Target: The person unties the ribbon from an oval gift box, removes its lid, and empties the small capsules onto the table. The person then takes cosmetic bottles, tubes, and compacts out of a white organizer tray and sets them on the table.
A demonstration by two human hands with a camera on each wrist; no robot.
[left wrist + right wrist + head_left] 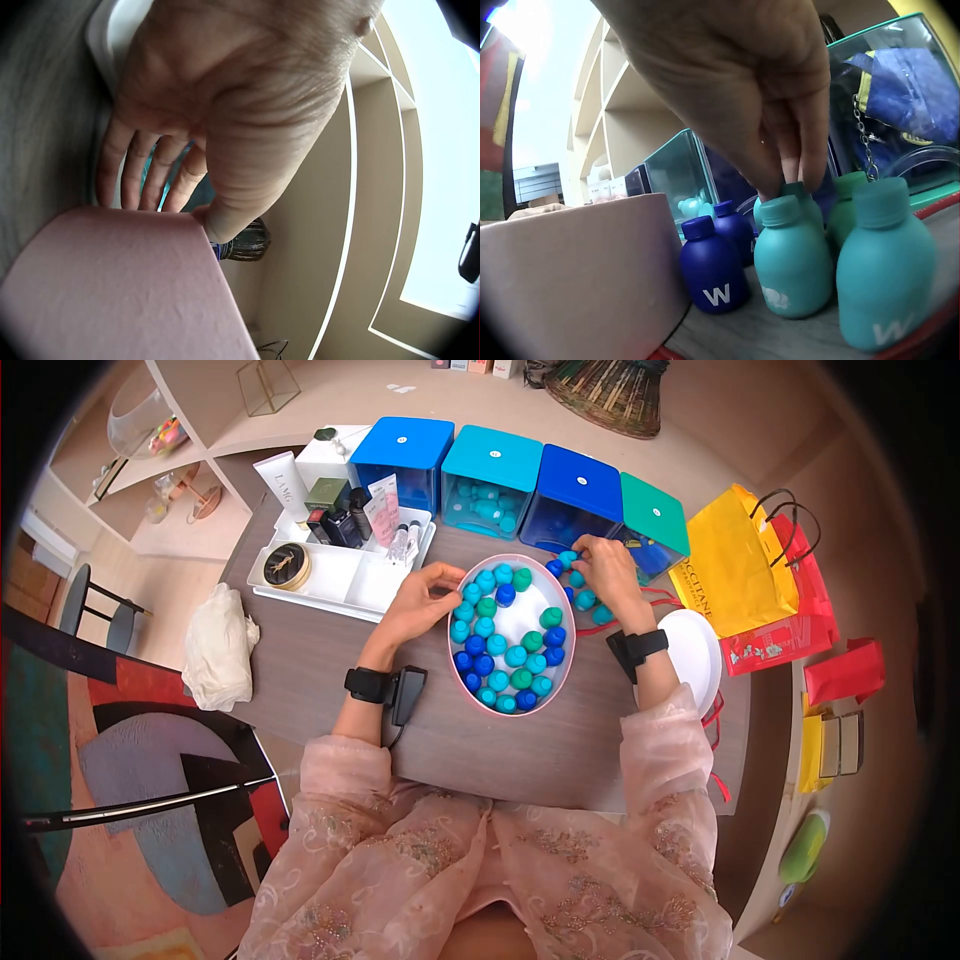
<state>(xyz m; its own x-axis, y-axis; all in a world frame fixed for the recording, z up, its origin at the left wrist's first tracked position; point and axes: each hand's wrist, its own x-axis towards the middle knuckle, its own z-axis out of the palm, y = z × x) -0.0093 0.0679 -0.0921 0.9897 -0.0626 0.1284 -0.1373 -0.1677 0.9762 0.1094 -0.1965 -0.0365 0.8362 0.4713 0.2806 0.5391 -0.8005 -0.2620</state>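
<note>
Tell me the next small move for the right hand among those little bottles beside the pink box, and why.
Probably lift the teal bottle straight up. The right hand already has its fingers on a cap behind that bottle, and bottles stand close on either side, so a sideways pull could tip the dark blue bottle. The left hand steadies the pink box rim.

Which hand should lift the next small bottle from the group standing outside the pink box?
Probably the right hand: its fingertips already touch a teal bottle standing beside the pink box. The left hand rests on the box's far rim, away from them.
</note>
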